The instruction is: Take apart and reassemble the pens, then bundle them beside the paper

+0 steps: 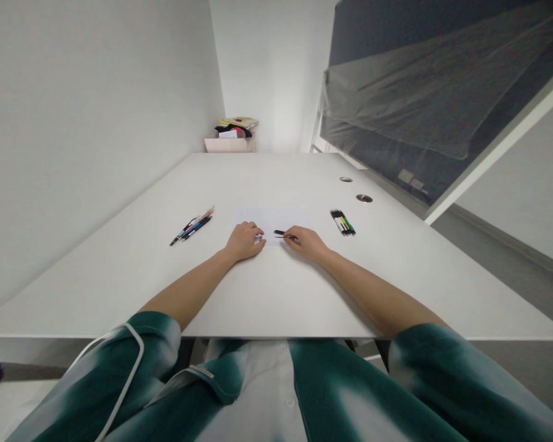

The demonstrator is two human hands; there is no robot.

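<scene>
A sheet of white paper (276, 216) lies on the white desk, with both my hands over its near part. My left hand (245, 240) rests at the left side of the sheet, its fingers curled towards the thumb around something small and pale that I cannot make out. From the right, my right hand (306, 242) pinches a thin dark rod, like a pen refill (279, 237), that points left. Just above the rod is a short dark piece (279, 232), perhaps a pen part; whether it is held or lying on the paper is unclear.
Several pens (192, 227) lie in a loose bundle left of my hands. To the right is a row of several dark pens with coloured parts (343, 223). Two round desk inserts (364, 198) sit farther right. A pink box (225, 145) with cloths stands beyond the far edge.
</scene>
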